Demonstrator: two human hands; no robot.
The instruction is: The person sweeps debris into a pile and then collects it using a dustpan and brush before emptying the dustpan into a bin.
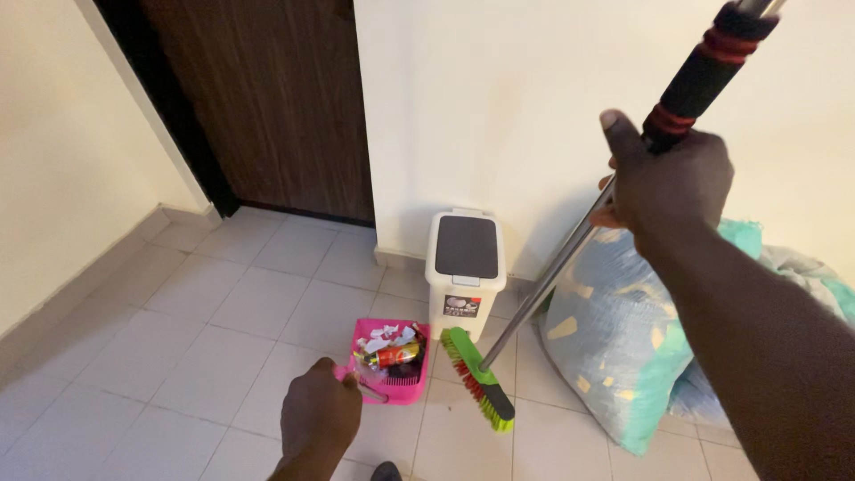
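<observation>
Pink dustpan [396, 363], filled with paper scraps and a can, is gripped by the closed left hand [319, 417] on the floor. At three o'clock, the broom [478, 379] is clasped by the right hand [663, 183]. A bin [465, 267] stands at twelve o'clock.

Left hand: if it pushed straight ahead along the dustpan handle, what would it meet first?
Probably the white bin. The left hand points the pink dustpan toward its base, though the gap between them is unclear.
</observation>
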